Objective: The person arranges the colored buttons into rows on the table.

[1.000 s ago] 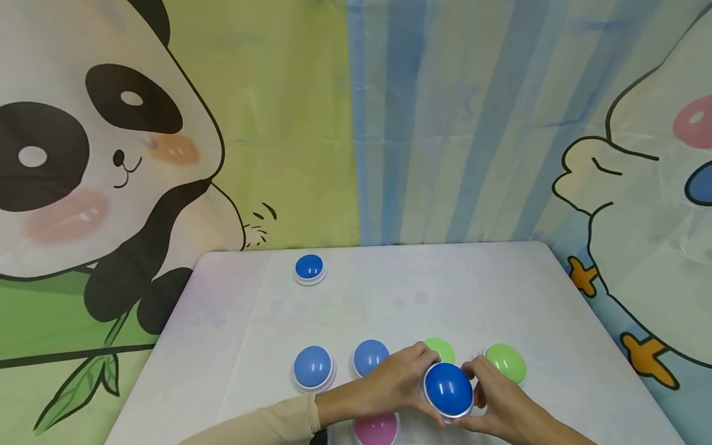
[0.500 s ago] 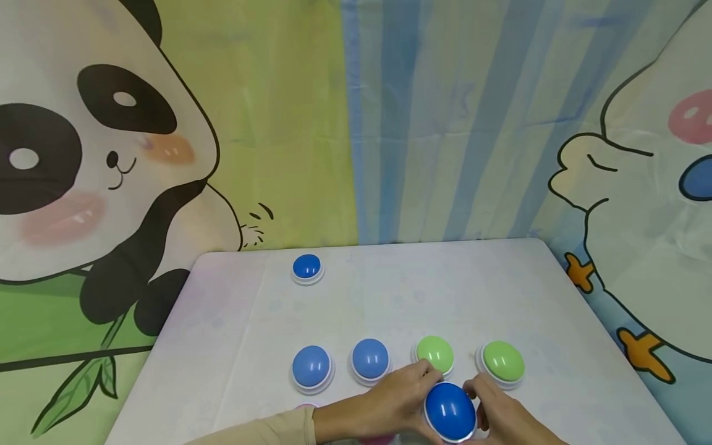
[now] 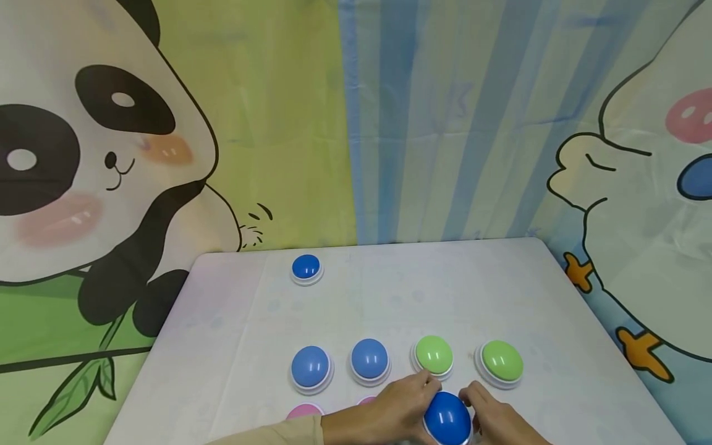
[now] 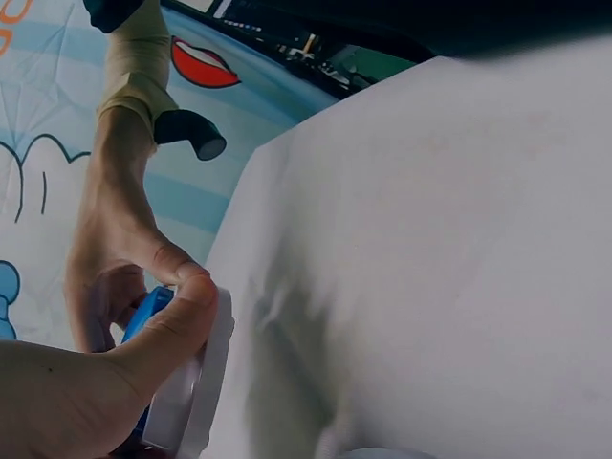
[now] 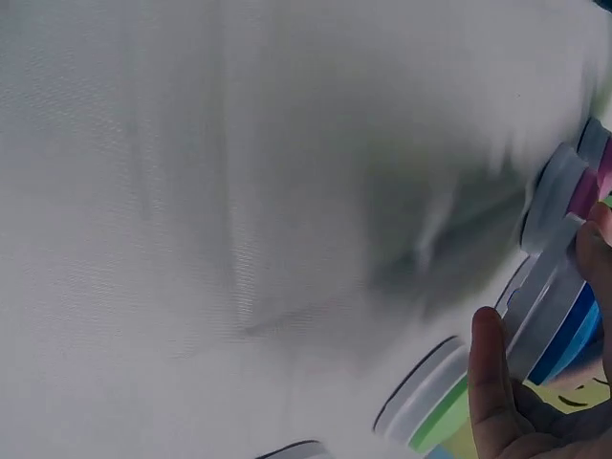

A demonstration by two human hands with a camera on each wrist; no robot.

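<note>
Both hands hold one dark blue domed push button [image 3: 447, 417] with a white base, low in the head view. My left hand [image 3: 406, 405] grips its left side; my right hand [image 3: 500, 417] grips the right side. In the left wrist view, a thumb lies on the button's white base [image 4: 199, 392], which is tipped on edge. The right wrist view has the held button [image 5: 550, 311] between thumb and fingers, its base turned towards the camera. Nearest to the hands are two green push buttons, one on the left [image 3: 434, 355] and one on the right [image 3: 502, 361].
Two lighter blue push buttons [image 3: 310, 368] [image 3: 369, 360] stand left of the green ones. Pink push buttons [image 3: 305, 411] are partly hidden by the left arm. Another dark blue push button [image 3: 306, 267] stands near the white table's [image 3: 400, 272] far edge. A patterned cloth [image 3: 289, 123] hangs behind.
Both hands have carried the dark blue button down and nearer the body. The green buttons, partly covered before, now show more fully. The head view has shifted slightly.
</note>
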